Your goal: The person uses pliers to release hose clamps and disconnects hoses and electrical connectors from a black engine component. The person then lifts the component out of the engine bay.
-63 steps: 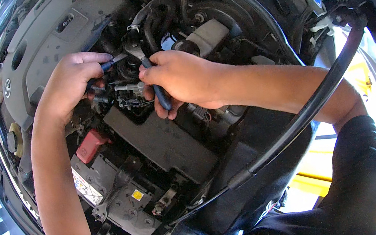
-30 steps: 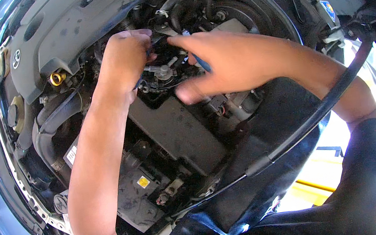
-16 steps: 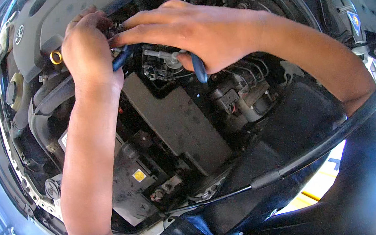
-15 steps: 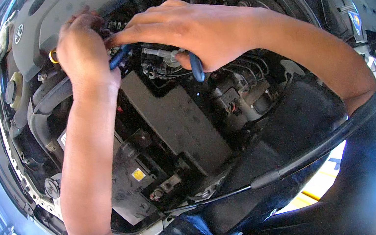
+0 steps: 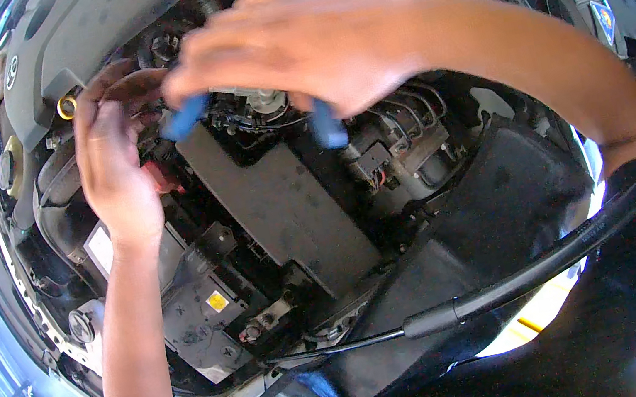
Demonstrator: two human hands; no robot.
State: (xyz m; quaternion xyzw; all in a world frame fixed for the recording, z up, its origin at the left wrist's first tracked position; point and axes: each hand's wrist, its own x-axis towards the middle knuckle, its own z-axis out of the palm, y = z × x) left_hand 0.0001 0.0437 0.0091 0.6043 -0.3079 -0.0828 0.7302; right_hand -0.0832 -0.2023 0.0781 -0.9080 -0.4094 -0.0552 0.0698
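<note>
Above the engine bay, my right hand [image 5: 269, 59] is closed round a blue-handled tool that looks like pliers [image 5: 329, 128]. Its two blue handles stick out below the palm, spread well apart; its jaws are hidden. To the left, my left hand [image 5: 113, 157] is held with curved fingers and the thumb apart, and I see nothing in it. Its fingertips come close to my right hand's fingers, both smeared by motion. A yellow ring handle [image 5: 68, 106], like a dipstick's, is beside the left fingers. Under the left wrist shows a red terminal cover [image 5: 160, 177].
A car battery [image 5: 202, 335] with a yellow label sits below, next to a long black box cover [image 5: 278, 213]. The grey engine cover [image 5: 57, 48] lies at upper left. Metal pipes [image 5: 413, 115] rise at right. A black bar [image 5: 517, 283] crosses the front.
My left hand has moved left and down, its fingers loosening, and uncovers the red cover. My right hand has shifted slightly left with the pliers, whose left handle shows more.
</note>
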